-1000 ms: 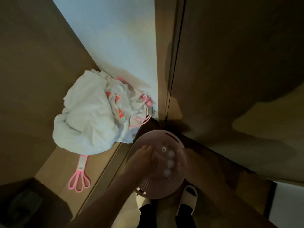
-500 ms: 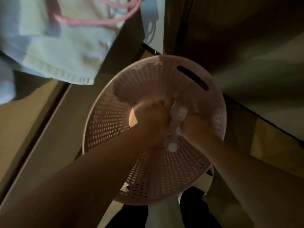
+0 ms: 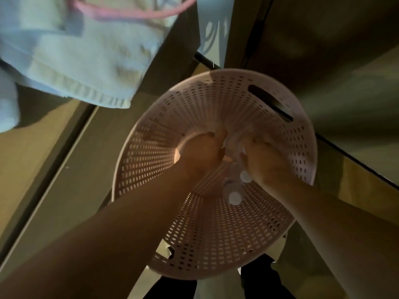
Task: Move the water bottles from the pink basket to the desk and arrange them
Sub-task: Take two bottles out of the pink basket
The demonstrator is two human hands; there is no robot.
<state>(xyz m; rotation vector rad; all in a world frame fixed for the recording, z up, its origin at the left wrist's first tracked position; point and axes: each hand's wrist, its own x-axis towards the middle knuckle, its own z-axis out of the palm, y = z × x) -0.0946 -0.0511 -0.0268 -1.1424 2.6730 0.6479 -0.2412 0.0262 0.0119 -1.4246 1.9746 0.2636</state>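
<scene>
A round pink perforated basket (image 3: pixel 216 238) stands on the floor below me. Both my arms reach down to its bottom. My left hand (image 3: pixel 201 148) is curled around something pale at the bottom, apparently a water bottle, mostly hidden under the fingers. My right hand (image 3: pixel 262 160) grips clear water bottles (image 3: pixel 234 147) bunched between the two hands. Two white bottle caps (image 3: pixel 235 197) show just below my right hand. The scene is dim and the bottle bodies are hard to make out.
A pale blue-white cloth (image 3: pixel 71 55) with a pink strap (image 3: pixel 133 14) hangs at the upper left. Brown wooden panels (image 3: pixel 323 39) rise behind and to the right of the basket. My slippered feet (image 3: pixel 218 285) are under the basket's near rim.
The camera has dropped much closer to the basket. Both hands have gone deeper inside and closed around the bottles; several caps stood free a second ago.
</scene>
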